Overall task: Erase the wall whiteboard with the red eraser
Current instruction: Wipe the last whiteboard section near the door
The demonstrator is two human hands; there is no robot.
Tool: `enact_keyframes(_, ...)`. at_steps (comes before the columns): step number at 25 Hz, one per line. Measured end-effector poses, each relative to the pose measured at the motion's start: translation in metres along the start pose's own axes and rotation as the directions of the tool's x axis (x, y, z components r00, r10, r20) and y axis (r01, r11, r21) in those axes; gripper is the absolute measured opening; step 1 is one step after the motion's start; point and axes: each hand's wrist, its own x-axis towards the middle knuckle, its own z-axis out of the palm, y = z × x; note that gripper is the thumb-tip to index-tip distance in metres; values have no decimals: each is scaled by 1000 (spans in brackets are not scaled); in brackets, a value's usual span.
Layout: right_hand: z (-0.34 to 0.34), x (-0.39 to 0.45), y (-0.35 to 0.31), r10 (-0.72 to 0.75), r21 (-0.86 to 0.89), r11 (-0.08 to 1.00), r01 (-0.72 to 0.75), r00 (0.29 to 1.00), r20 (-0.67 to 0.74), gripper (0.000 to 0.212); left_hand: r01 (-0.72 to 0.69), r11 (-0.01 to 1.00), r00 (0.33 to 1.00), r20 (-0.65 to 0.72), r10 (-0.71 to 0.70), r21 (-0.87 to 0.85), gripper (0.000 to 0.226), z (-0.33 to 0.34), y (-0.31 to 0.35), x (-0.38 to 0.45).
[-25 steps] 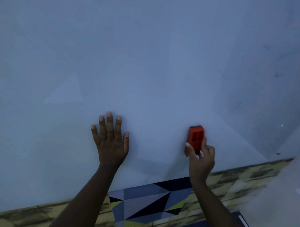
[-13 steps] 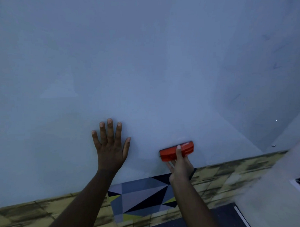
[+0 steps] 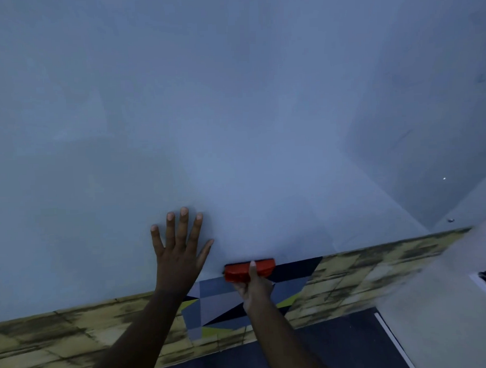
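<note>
Head view, taking the pale grey-blue wall whiteboard [image 3: 234,115] as landmark: the left hand [image 3: 179,253] lies flat on its lower part, all 5 fingers spread. Just right of it, at the whiteboard's bottom edge, the right hand [image 3: 253,286] pinches the flat red plastic eraser [image 3: 249,270], which lies level and half over the patterned yellow tile band [image 3: 377,264] below. Likely risk: the eraser runs off the whiteboard's edge onto the tiles, catching the lip and twisting loose from a light fingertip hold. Faint marks remain at the whiteboard's far right.
</note>
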Motion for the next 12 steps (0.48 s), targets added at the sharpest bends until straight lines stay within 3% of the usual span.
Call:
enact_keyframes(3,-20,13,6,76,34,996,-78,995,65,60,-11,1000,1000,24,11,-13,82,3,0,-17)
enact_keyframes(5,-20,4,-4,76,28,997,-79,994,82,49,-18,1000,999,49,19,-12,81,2,1,-25)
enact_keyframes(9,-11,-21,-52,22,103,994,-28,998,57,30,16,999,991,131,-10,-40,83,-4,8,-38)
enact_keyframes(12,-8,-45,-128,-139,191,973,130,990,32,42,51,997,985,168,-42,-51,78,-13,16,-42)
